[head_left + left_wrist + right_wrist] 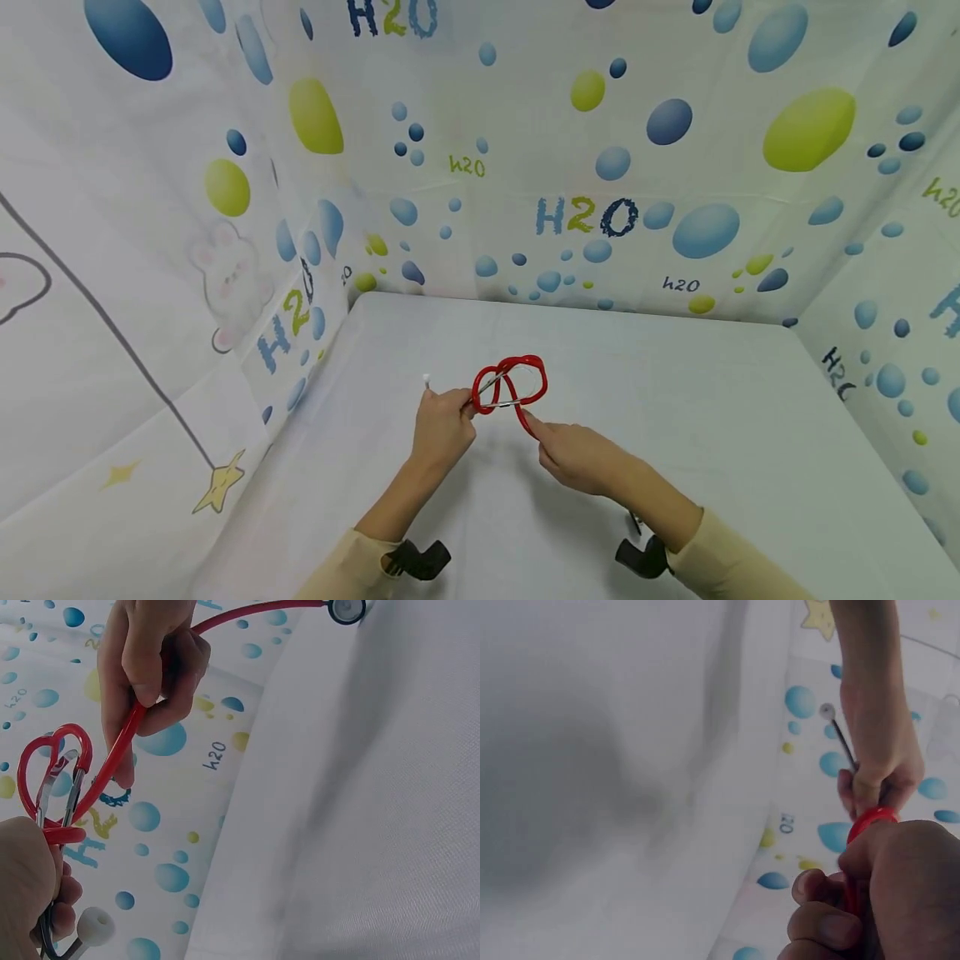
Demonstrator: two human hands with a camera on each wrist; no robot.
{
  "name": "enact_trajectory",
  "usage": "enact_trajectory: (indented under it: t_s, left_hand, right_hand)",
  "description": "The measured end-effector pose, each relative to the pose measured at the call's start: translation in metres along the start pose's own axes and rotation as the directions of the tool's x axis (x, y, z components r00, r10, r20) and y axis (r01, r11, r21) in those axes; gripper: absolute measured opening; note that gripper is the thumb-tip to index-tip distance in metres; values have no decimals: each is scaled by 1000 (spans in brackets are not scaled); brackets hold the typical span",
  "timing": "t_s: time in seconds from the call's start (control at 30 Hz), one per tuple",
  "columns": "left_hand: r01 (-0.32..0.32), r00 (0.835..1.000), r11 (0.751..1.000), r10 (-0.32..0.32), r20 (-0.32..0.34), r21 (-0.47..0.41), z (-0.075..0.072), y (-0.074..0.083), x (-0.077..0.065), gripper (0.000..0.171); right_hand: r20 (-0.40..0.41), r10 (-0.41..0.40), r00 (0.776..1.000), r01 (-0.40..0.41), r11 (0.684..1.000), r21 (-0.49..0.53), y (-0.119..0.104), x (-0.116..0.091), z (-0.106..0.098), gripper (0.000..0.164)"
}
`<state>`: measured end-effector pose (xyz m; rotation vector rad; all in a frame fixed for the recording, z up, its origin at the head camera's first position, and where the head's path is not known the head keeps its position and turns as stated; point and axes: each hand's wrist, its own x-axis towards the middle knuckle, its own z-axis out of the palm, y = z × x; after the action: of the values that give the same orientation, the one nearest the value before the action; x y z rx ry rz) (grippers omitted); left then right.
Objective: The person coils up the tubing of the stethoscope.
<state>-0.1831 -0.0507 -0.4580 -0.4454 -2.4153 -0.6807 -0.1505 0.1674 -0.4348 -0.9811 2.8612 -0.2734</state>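
Observation:
A red stethoscope [534, 360] is held up over the white table, its tubing looped round its metal ear tubes. My left hand [444, 429] grips the ear tubes near their ends, and a white eartip [96, 926] sticks out past the fingers. On the other side my right hand [576, 457] pinches the red tubing below the loops. From that hand the tube runs on to the round metal chest piece [346, 609], which hangs free at the top of the left wrist view. In the right wrist view the right thumb and curled fingers cover much of the tube.
The white table [697, 417] spreads beneath both hands. Hanging cloth [525, 167] printed with blue and green drops encloses it at the back and sides. Black wrist mounts [422, 560] sit at both cuffs.

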Motion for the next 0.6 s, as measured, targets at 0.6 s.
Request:
enact_trajectory:
  t_s: [0.6]
  left_hand:
    - [0,999,997,-3,39,80,6,-3,-3,12]
  right_hand:
    - [30,-11,999,10,1000,17,-13,-6,-12,37]
